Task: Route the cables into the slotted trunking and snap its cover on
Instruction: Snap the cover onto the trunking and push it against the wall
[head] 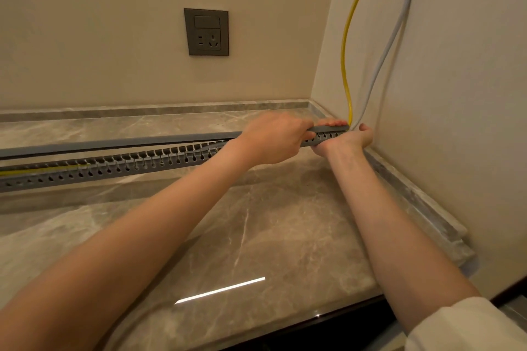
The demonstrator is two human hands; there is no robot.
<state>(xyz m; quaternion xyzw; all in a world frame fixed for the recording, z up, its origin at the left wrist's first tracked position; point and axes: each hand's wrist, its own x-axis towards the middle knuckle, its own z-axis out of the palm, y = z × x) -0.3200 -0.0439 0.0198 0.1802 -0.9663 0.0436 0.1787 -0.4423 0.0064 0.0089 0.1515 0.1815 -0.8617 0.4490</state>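
A long grey slotted trunking [119, 164] lies across the marble counter, left edge to the right wall. A yellow cable [346, 45] and a pale grey cable [390, 45] hang down the right wall and enter its right end; yellow shows inside the channel at the far left. The flat grey cover [114, 143] sits seated at the right end and lifts away from the trunking toward the left. My left hand [273, 139] presses on the cover and trunking near the right end. My right hand [346, 138] grips the very end, fingers over the cover.
A grey wall socket with a switch [206, 32] is on the back wall above the counter. A low marble upstand [159, 110] runs along the back and right walls. The counter's dark front edge [336, 316] is near me.
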